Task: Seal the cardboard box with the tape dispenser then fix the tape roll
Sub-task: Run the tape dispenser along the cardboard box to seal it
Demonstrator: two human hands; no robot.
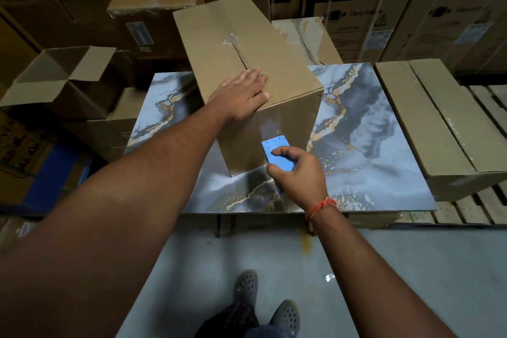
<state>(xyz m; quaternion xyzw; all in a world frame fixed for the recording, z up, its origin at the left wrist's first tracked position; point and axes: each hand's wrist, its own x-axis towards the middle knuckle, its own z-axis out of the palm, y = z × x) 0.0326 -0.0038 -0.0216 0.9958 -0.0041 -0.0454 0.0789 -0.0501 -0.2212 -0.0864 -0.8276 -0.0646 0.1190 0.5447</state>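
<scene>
A tall brown cardboard box (247, 44) stands on the marble-patterned table (370, 132), its top flaps closed with a partly open seam down the middle. My left hand (241, 96) lies flat, fingers spread, on the near edge of the box top. My right hand (299, 173) grips a blue tape dispenser (277, 151), whose front edge presses against the near side of the box, low down. A short strip of clear tape (270, 126) shines on the box side just above the dispenser. The tape roll itself is hidden by my hand.
Stacked cardboard boxes (159, 3) crowd the back and left, one open-topped box (63, 82) at the left. Large washing-machine cartons (384, 3) stand at the back right. A long flat box (439, 129) lies on a wooden pallet (480, 211) to the right. My feet are on grey floor below.
</scene>
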